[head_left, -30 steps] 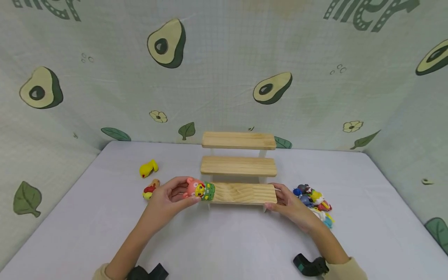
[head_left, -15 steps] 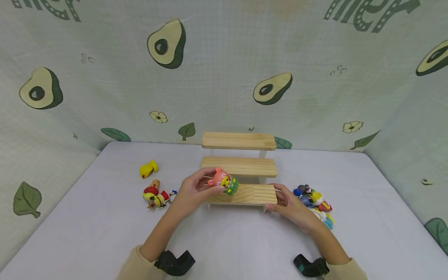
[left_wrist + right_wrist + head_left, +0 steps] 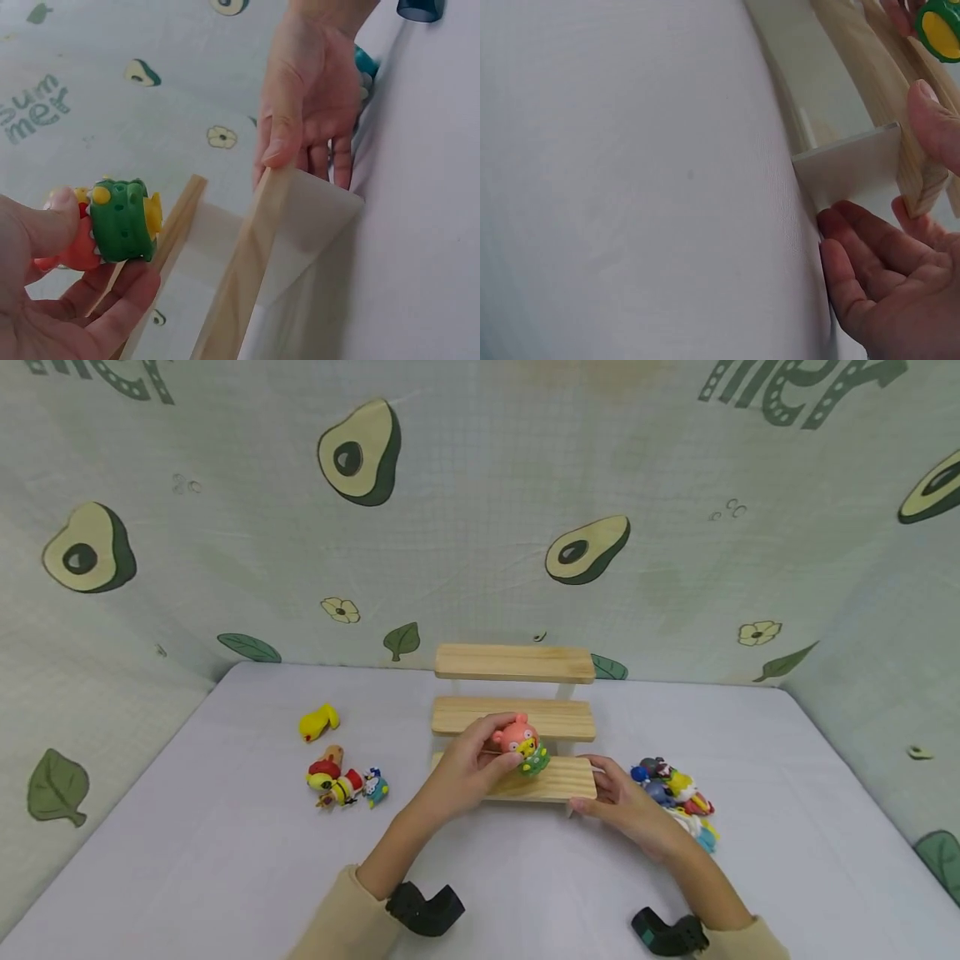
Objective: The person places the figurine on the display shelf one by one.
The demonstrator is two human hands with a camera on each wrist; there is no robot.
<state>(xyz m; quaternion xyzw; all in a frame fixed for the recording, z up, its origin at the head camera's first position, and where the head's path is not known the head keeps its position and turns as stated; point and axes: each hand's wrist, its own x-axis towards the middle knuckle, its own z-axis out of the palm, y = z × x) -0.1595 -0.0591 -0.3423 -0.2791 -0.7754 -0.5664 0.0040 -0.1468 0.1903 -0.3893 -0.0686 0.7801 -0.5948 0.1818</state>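
My left hand [image 3: 467, 773] pinches a toy figurine [image 3: 517, 740] with a pink, round-eared head, a yellow muzzle and a green lower body. It is above the right half of the lowest board of a three-step wooden display stand [image 3: 513, 717]. In the left wrist view the figurine [image 3: 120, 221] lies sideways between thumb and fingers, apart from the boards. My right hand [image 3: 628, 807] grips the right end of the lowest board [image 3: 924, 180], its thumb on the wood and other fingers by the white side support [image 3: 855, 169].
Left on the white table are a yellow toy [image 3: 318, 722], a red-capped figurine [image 3: 325, 772], a red-and-yellow one [image 3: 347, 787] and a blue-green one [image 3: 376, 787]. Several more toys [image 3: 678, 785] are heaped beyond my right hand. A patterned cloth [image 3: 480, 485] hangs behind the stand.
My left hand has carried the figurine rightward, from the lowest board's left end to above its right half. The toys at left have come into view. My right hand has stayed put.
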